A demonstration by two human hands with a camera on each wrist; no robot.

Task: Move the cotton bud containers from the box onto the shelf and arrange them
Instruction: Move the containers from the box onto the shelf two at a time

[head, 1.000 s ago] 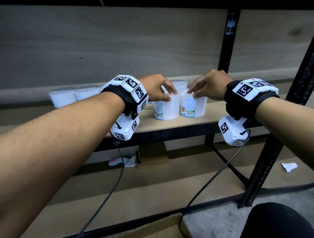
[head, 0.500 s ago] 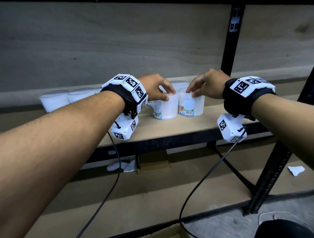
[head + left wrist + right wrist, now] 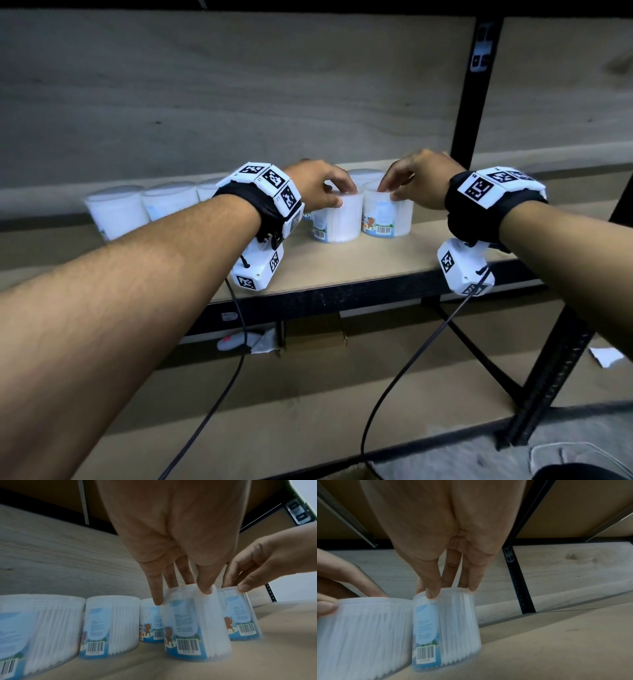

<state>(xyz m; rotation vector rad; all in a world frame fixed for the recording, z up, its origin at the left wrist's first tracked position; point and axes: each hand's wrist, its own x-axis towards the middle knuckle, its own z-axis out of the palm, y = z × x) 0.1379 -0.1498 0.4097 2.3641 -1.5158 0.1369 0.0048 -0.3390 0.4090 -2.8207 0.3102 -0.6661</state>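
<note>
On shelf (image 3: 342, 270), each hand's grip pinches one container.

**Three cameras, one shelf**

The head view looks forward and down past both forearms at the shelf (image 3: 342, 270) from a little way back. Each wrist view peers close along its own fingers from low above the board. All three share the two front containers (image 3: 337, 222) at frame centre.

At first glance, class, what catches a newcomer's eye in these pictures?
Two hands meet over the wooden shelf: the left hand grips the rim of one cotton bud container, the right hand grips its neighbour. More containers line the shelf's back, left.
</note>
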